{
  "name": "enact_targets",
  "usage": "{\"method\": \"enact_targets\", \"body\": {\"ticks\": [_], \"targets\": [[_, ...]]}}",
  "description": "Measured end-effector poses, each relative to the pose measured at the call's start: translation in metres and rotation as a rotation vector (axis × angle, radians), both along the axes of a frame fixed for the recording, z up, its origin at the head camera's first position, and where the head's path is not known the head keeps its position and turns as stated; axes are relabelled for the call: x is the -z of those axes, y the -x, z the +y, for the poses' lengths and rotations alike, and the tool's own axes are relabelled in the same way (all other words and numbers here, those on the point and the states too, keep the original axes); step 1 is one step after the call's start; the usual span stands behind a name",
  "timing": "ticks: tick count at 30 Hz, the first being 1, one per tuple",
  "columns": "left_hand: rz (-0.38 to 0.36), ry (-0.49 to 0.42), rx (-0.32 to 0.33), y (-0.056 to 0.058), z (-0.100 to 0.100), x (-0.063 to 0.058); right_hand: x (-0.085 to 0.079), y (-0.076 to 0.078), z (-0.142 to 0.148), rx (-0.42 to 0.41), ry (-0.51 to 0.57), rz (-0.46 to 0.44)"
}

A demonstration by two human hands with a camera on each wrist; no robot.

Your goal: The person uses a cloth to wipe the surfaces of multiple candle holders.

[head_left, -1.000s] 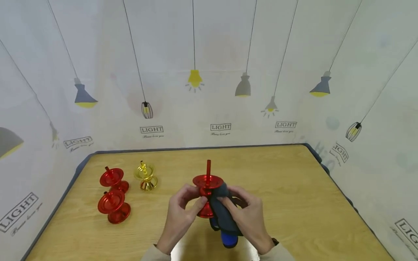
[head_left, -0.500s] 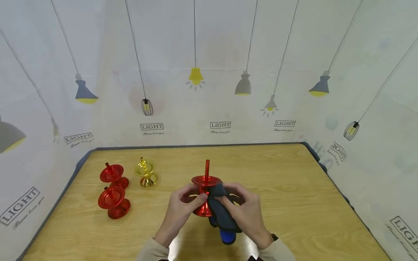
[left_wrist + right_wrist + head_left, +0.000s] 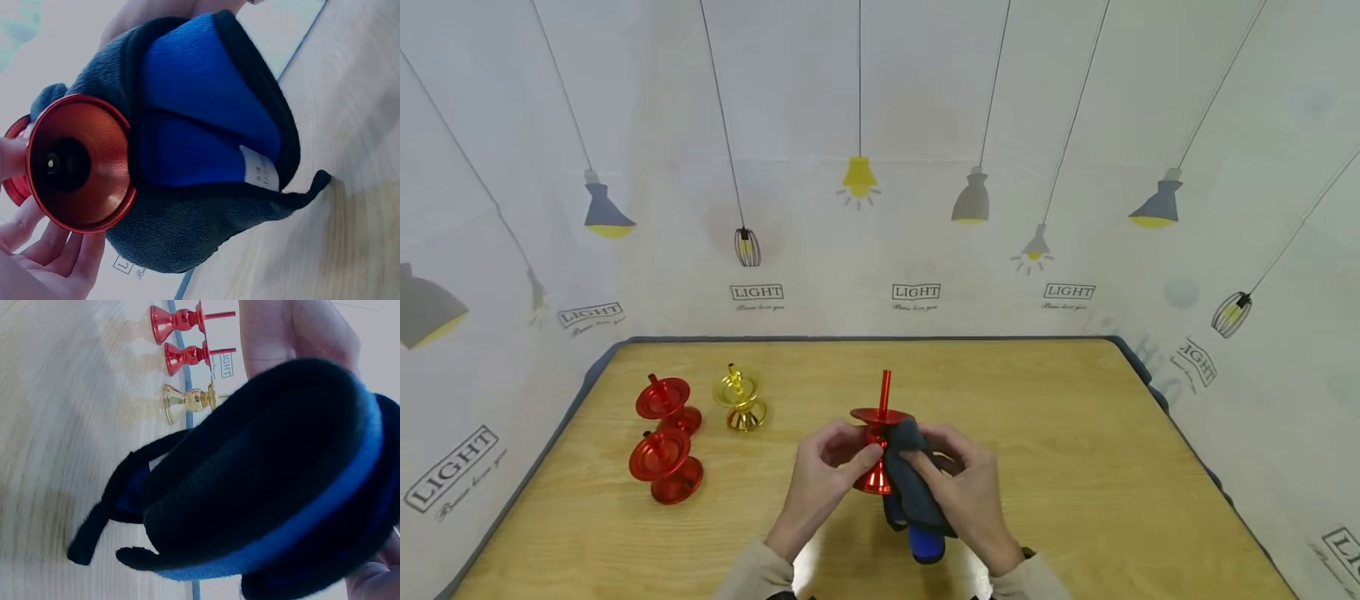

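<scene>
In the head view my left hand grips the stem of a shiny red candle holder above the table. Its dish is seen nearly edge-on, and a thin red rod points up from it, leaning a little right. My right hand pinches a folded dark grey cloth against the holder's right side. The left wrist view looks into the holder's hollow base, with the cloth's blue inner side and a white label beside it. Most of the right hand is hidden behind the cloth in the right wrist view.
Two more red candle holders and a gold one stand on the left of the wooden table. A pale wall covering printed with lamps surrounds the table's back and sides.
The red candle holder has tipped slightly, so its dish shows flatter and its rod leans right. Both hands keep their hold. The head view has shifted a little.
</scene>
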State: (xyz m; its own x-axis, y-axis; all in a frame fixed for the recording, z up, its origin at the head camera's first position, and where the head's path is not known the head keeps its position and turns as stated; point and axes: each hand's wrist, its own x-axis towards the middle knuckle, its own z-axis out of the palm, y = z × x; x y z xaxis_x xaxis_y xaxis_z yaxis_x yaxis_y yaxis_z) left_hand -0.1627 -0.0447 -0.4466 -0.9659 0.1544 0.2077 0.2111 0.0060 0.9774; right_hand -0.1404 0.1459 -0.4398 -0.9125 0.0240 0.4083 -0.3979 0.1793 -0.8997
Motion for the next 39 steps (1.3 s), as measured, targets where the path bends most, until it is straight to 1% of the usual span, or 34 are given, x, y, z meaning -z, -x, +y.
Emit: {"method": "enact_targets", "body": {"ticks": [2, 4, 7, 10, 14, 17, 18, 19, 21, 24, 25, 27, 28, 30, 32, 34, 36, 39], "targets": [[0.014, 0.018, 0.001, -0.002, -0.001, 0.0, 0.001, -0.003, -0.001, 0.004, -0.008, 0.015], [0.01, 0.014, 0.011, -0.003, -0.002, -0.002, 0.001, -0.006, -0.002, 0.014, -0.02, 0.034], [-0.034, -0.009, 0.038, -0.004, -0.004, -0.004, -0.002, -0.009, -0.002, 0.018, -0.027, 0.065], [-0.092, -0.026, 0.078, -0.006, -0.008, -0.006, -0.006, -0.008, -0.001, -0.008, -0.014, 0.05], [-0.149, -0.041, 0.162, -0.008, -0.016, -0.006, -0.008, -0.007, 0.0, -0.068, 0.02, -0.015], [-0.162, -0.054, 0.238, -0.01, -0.022, -0.005, -0.007, -0.009, 0.001, -0.099, 0.032, -0.031], [-0.167, -0.056, 0.238, -0.01, -0.022, -0.006, -0.006, -0.01, 0.001, -0.096, 0.036, -0.035], [-0.177, -0.058, 0.22, -0.011, -0.022, -0.007, -0.006, -0.01, 0.0, -0.092, 0.038, -0.029], [-0.16, -0.064, 0.167, -0.012, -0.021, -0.009, -0.006, -0.01, -0.003, -0.079, 0.035, -0.003], [-0.083, -0.051, 0.067, -0.015, -0.016, -0.011, -0.007, -0.01, -0.008, -0.032, 0.013, 0.076], [-0.049, -0.042, 0.05, -0.016, -0.015, -0.011, -0.008, -0.01, -0.009, -0.022, -0.004, 0.114], [0.015, -0.015, 0.027, -0.018, -0.013, -0.01, -0.009, -0.01, -0.012, 0.001, -0.035, 0.175], [0.029, -0.008, 0.022, -0.018, -0.012, -0.01, -0.01, -0.011, -0.012, 0.011, -0.051, 0.2], [0.022, -0.008, 0.016, -0.018, -0.01, -0.009, -0.01, -0.012, -0.013, 0.024, -0.068, 0.214], [-0.024, -0.021, 0.03, -0.017, -0.009, -0.008, -0.01, -0.016, -0.01, 0.029, -0.055, 0.184], [-0.078, -0.037, 0.067, -0.016, -0.011, -0.007, -0.009, -0.018, -0.009, 0.025, -0.031, 0.124], [-0.121, -0.046, 0.118, -0.014, -0.017, -0.005, -0.01, -0.019, -0.01, 0.019, -0.003, 0.045], [-0.164, -0.06, 0.195, -0.012, -0.026, -0.003, -0.01, -0.019, -0.012, 0.017, 0.008, -0.061]]}}
